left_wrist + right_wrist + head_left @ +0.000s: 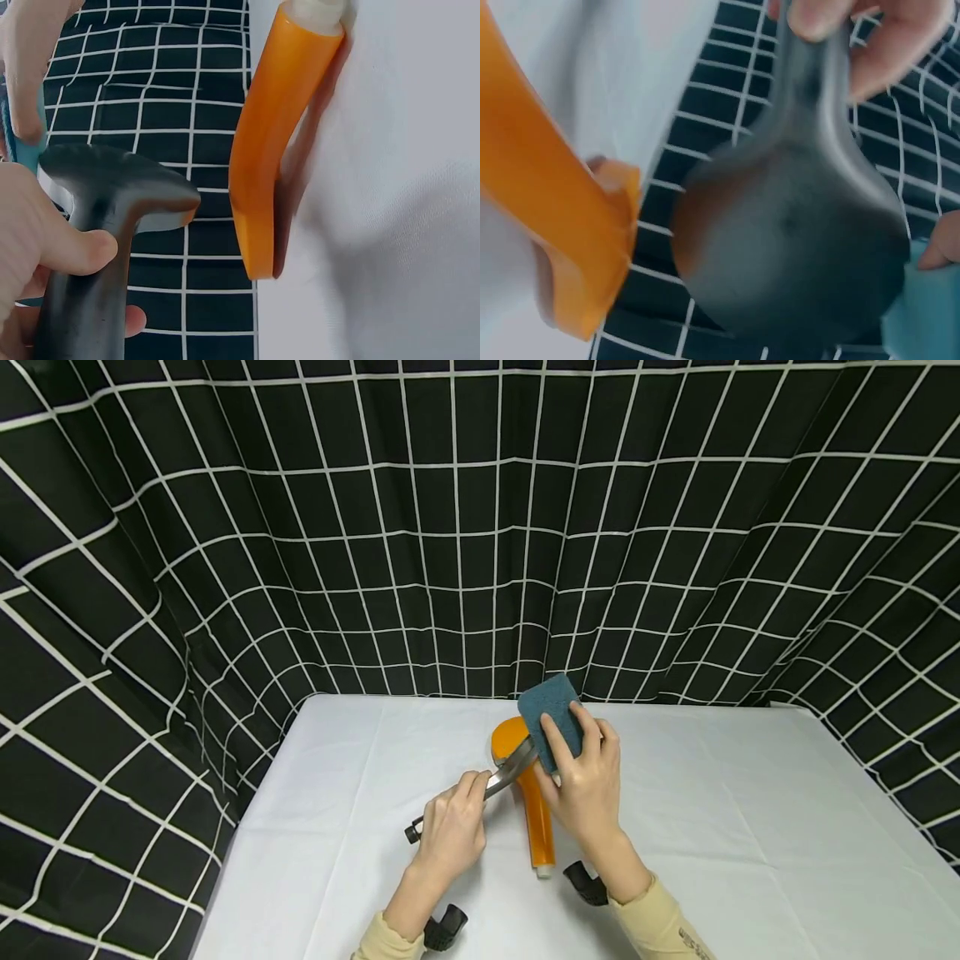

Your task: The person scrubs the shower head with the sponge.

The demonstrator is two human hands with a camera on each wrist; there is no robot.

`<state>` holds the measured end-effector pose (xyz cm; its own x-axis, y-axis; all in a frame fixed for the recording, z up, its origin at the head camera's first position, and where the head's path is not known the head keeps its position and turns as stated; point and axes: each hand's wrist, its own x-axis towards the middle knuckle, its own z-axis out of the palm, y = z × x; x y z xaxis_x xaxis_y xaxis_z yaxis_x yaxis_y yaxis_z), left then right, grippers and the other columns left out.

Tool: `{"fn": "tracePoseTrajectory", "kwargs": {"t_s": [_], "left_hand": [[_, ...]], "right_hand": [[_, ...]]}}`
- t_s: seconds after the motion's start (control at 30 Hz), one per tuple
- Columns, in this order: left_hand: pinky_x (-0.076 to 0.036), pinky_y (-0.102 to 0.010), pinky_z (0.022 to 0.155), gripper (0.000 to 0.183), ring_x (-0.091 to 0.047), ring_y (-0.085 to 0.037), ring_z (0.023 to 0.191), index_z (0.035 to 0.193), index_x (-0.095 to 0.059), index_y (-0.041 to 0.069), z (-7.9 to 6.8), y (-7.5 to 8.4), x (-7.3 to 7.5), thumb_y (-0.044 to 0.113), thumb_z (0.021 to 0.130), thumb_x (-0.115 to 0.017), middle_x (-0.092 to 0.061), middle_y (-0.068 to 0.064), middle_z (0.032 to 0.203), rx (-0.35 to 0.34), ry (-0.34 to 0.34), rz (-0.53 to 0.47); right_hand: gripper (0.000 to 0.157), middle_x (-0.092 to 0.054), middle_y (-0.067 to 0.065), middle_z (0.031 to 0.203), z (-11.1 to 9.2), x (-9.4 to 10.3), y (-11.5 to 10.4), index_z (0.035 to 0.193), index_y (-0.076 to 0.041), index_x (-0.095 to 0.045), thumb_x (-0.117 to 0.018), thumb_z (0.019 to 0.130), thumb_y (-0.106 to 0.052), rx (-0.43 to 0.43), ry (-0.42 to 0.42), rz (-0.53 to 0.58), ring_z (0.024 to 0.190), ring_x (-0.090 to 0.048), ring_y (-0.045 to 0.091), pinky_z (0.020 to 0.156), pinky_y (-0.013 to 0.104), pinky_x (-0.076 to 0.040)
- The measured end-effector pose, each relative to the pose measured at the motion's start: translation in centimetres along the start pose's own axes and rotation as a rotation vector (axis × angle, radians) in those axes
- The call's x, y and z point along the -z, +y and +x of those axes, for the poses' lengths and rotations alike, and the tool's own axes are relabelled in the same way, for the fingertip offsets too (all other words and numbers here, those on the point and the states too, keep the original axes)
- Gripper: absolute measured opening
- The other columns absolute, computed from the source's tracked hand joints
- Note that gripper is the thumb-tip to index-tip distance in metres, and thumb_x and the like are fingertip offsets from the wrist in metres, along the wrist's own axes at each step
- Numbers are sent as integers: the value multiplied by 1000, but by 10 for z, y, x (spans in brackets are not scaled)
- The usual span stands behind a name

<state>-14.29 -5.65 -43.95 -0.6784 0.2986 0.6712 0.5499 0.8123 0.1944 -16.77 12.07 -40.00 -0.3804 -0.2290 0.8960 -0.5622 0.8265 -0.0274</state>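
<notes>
My left hand (453, 822) grips the handle of a metal serving spoon (795, 225), which slants up to the right in the head view. The spoon has a wide round head, and its handle ends in a black tip at the lower left. A blue sponge (551, 718) is pinched in my right hand (592, 777), fingers spread over its face. One edge of the sponge is right at the spoon's head. Beneath the spoon lies an orange thing (537, 818) shaped like a shower head, with a pale end on its handle. Neither hand touches it.
A white cloth (337, 860) covers the table. Around its back and sides hangs a black curtain (420, 552) with a white grid. Black wrist mounts show below the left wrist (446, 928) and right wrist (585, 885).
</notes>
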Motion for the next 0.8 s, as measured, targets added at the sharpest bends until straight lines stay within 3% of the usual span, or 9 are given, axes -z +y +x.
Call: {"fn": "tracePoseTrajectory", "kwargs": {"t_s": [0.2, 0.3, 0.43, 0.67, 0.8], "left_hand": [[-52, -29, 52, 35, -66, -20, 67, 104, -65, -2, 0, -2, -1, -4, 70, -72, -63, -9, 92, 1, -4, 9], [-52, -29, 52, 32, -66, -20, 67, 103, -65, -3, -1, -1, -2, -3, 72, -71, -64, -10, 92, -7, -14, 2], [-53, -29, 53, 35, -66, -20, 68, 106, -64, -2, -1, 0, -2, -1, 71, -73, -64, -9, 93, 3, -18, -5], [-53, -31, 54, 37, -65, -21, 67, 106, -64, 0, 1, 3, 0, -1, 70, -73, -64, -9, 93, -10, 5, -42], [-53, -31, 54, 38, -65, -21, 67, 106, -64, 0, 0, 2, 1, -2, 69, -74, -64, -8, 93, -3, 5, -40]], "right_hand": [[44, -50, 28, 121, -20, -11, -21, 115, -2, -63, -61, 73, -15, 208, -35, -57, 93, -46, 43, 71, 49, -44], [44, -51, 26, 122, -28, -13, -25, 114, -2, -64, -64, 72, -13, 259, -76, -79, 93, -48, 41, 71, 46, -44], [56, -50, 25, 123, -19, -8, -13, 116, -5, -64, -76, 62, -13, 180, -88, -48, 96, -47, 42, 75, 49, -44], [48, -44, 28, 127, 7, 3, 15, 115, -4, -63, -71, 68, -6, -90, 1, -27, 100, -38, 46, 80, 54, -37], [44, -45, 30, 125, 0, 0, 8, 115, -4, -63, -64, 73, -12, -68, -3, 40, 99, -38, 47, 81, 54, -36]]}}
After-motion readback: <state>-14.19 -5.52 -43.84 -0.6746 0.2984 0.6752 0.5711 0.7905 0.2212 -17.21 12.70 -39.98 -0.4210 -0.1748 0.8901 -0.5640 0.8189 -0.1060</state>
